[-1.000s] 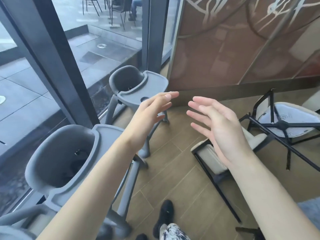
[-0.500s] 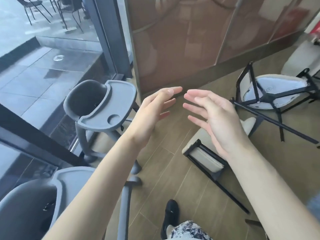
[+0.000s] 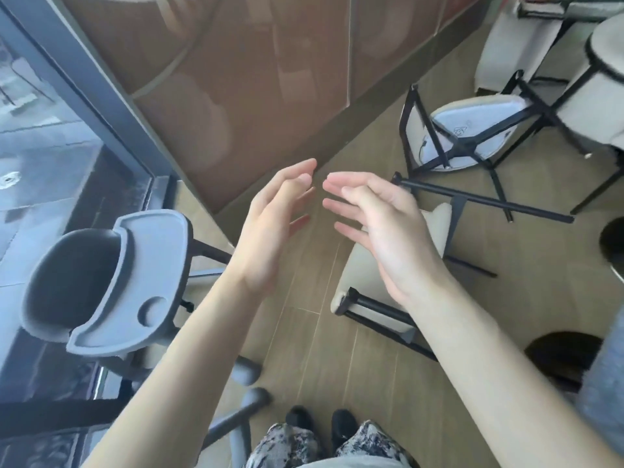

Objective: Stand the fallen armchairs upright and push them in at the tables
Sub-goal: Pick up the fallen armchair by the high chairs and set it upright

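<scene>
Two fallen armchairs with cream cushions and black metal frames lie on the wooden floor. The nearer armchair (image 3: pixel 361 265) lies on its side right under my right hand (image 3: pixel 388 238), partly hidden by it. The farther armchair (image 3: pixel 472 133) lies tipped with its seat underside and legs facing me. My left hand (image 3: pixel 270 238) is held up beside the right, palms facing each other, fingers apart. Both hands are empty and touch neither chair.
A grey high chair (image 3: pixel 111 282) with a tray stands at the left by the glass window (image 3: pixel 40 146). A brown wall panel (image 3: pixel 236 79) runs behind. Upright cream chairs (image 3: pixel 506 52) stand at the top right. A dark round table base (image 3: pixel 567 359) is at the right.
The view has swung right and down. The high chairs slid left, one leaving the frame, and the fallen armchairs came closer to centre. Both hands kept their raised, empty pose.
</scene>
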